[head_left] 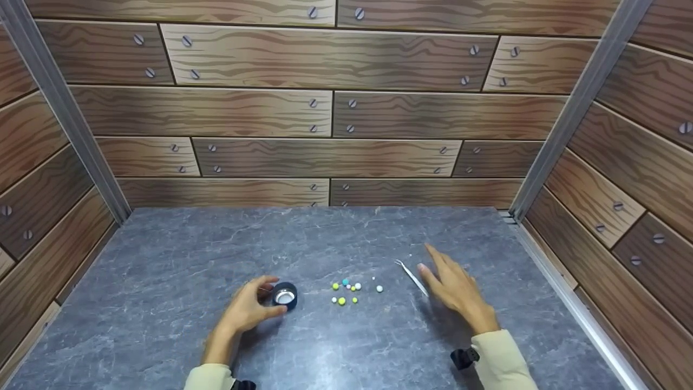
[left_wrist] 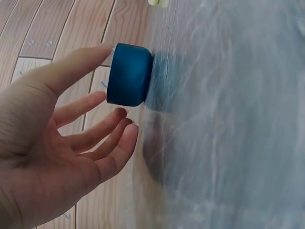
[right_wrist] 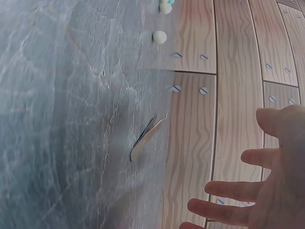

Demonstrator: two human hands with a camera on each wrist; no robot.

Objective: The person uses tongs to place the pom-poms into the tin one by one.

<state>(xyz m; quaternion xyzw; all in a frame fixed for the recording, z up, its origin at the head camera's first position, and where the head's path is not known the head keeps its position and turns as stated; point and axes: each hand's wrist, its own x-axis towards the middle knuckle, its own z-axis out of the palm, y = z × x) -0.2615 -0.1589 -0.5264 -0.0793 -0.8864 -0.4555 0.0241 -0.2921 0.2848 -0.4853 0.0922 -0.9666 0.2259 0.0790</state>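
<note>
The left hand (head_left: 248, 310) rests on the grey surface (head_left: 162, 281) with its fingers (left_wrist: 90, 102) loosely spread, thumb and index tip touching the sides of a small blue cup (head_left: 285, 295) that stands upright just left of centre. To the right of the cup lie scattered beads (head_left: 346, 292), yellow, white and teal, and beyond them the tweezers (head_left: 411, 277) lie flat. The right hand (head_left: 452, 287) hovers just beside the tweezers, fingers straight and released, grasping nothing.
</note>
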